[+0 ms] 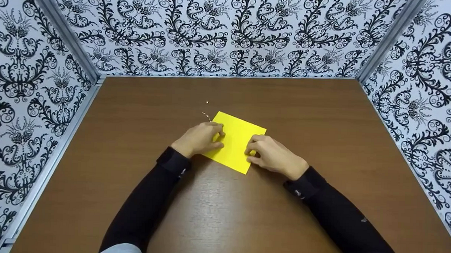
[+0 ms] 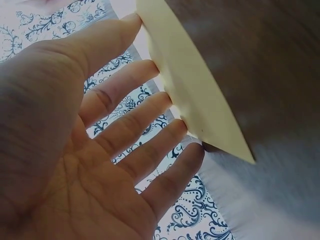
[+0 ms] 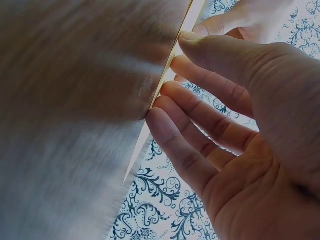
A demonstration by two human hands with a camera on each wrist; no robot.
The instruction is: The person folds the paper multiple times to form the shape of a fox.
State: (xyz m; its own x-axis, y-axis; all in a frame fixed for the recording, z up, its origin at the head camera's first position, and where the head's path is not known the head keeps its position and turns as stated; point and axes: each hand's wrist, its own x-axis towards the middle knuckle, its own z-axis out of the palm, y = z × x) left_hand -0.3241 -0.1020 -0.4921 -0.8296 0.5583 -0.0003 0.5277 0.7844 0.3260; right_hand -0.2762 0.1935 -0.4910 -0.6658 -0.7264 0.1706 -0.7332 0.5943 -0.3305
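Observation:
A square yellow sheet of paper (image 1: 235, 136) lies at an angle on the brown table, between the two hands. My left hand (image 1: 200, 138) rests its fingertips on the sheet's left side. Seen in the left wrist view, its fingers are spread and nearly straight, thumb and fingertips touching the pale-looking paper (image 2: 197, 90). Over the right edge of the sheet, my right hand (image 1: 275, 155) touches the paper with bent fingertips. In the right wrist view the sheet shows almost edge-on, with the fingertips and thumb lined up along it.
The wood-patterned table (image 1: 214, 217) spreads out around the paper. Several small light specks (image 1: 206, 114) show near the sheet's upper left corner. Walls with a black-and-white floral pattern (image 1: 214, 31) stand behind and at both sides, joined by grey metal posts (image 1: 389, 38).

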